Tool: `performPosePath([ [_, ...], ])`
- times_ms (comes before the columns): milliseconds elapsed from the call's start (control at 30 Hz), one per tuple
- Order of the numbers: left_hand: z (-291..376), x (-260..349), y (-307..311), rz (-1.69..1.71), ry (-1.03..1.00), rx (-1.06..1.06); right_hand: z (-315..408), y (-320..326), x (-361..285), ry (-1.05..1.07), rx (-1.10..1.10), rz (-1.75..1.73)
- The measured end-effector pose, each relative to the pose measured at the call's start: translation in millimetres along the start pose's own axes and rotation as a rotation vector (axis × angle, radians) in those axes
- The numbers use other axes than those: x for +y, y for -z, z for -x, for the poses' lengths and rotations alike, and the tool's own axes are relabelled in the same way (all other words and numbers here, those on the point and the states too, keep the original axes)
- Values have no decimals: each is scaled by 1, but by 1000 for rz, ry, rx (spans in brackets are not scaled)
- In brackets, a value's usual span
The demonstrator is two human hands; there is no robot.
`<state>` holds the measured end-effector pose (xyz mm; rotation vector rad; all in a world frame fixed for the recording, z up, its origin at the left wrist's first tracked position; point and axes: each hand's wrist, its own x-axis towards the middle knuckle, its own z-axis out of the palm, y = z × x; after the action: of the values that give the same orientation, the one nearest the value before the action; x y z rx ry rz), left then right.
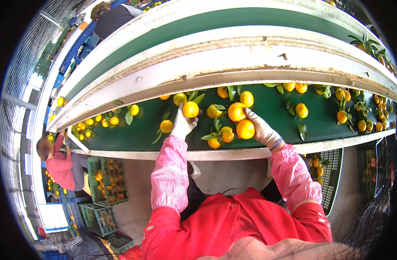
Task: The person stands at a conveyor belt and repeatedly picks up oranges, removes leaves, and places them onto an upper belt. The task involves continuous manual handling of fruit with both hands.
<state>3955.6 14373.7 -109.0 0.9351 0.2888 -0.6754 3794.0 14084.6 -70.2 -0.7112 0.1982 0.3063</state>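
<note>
Both my hands are in light work gloves over a green conveyor belt point(276, 130) that carries orange citrus fruits, many with green leaves. My left hand point(184, 122) holds one orange citrus fruit point(190, 109) by its fingertips; a greener fruit point(180, 98) lies just behind it. My right hand point(261, 128) has its fingers against two large fruits, an upper one point(237, 112) and a lower one point(245, 129); how firmly it grips them is unclear. Between my hands lie several leafy fruits, one of them greenish orange point(226, 134).
White metal rails point(218, 154) edge the belt. A second green belt point(218, 19) runs beyond. Green plastic crates of fruit stand at the left point(110, 182) and right point(331, 175). A co-worker in pink point(60, 169) is at the left; another person point(112, 21) is at the upper left.
</note>
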Motion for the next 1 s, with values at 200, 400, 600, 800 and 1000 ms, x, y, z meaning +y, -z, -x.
performPosePath([
  [200, 40, 3, 34, 14, 125, 52, -22, -42, 30, -51, -119, -125],
  [400, 57, 18, 72, -33, 111, -14, -49, -56, 54, 14, -43, -3],
  [600, 86, 35, 73, -606, -54, -50, -75, -78, 61, 112, 56, -77],
  [800, 55, 96, 119, -944, -720, -15, -91, -109, 71, 306, 156, -113],
  [1000, -4, 173, 234, -2006, -999, 534, -106, -137, 98, 372, 181, -19],
])
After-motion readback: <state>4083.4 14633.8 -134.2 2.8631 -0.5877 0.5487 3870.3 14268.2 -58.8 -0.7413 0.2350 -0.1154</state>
